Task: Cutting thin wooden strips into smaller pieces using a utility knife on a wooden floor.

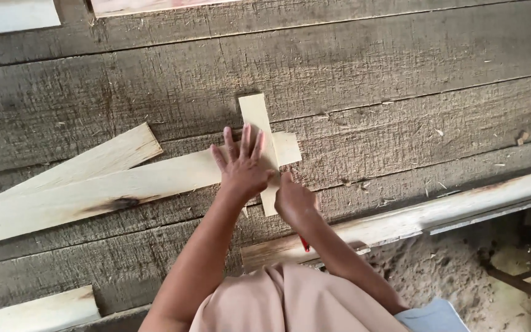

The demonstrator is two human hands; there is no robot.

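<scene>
- Left hand (243,165) lies flat, fingers spread, at frame centre, pressing where the short strip (259,138) crosses the long plank (93,195). No grip closed on anything, just palm pressure.
- Strip stands near upright in the frame, across the plank's right end; plank runs from there off the left edge, with a dark burn-like patch partway along.
- Right hand (294,201) sits just right of the strip's lower end, grip pressed together around a red pencil (304,244). Only the red butt shows below the fist; I cannot see the tip.
- My read: marking step in hand, strip serving as a straightedge or template, line being drawn along its right edge onto the plank.
- Next move, as I judge it: keep the left palm firm so the strip doesn't skate, run the tip tight along the edge. Risk is the strip pivoting under one-point pressure.
- A second plank (102,157) lies just above the long one at left, touching it.
- All of it rests on a rough grey tabletop (370,67) of wide boards; a pale rail (437,212) along its lower right edge, sawdust floor (444,270) below.
</scene>
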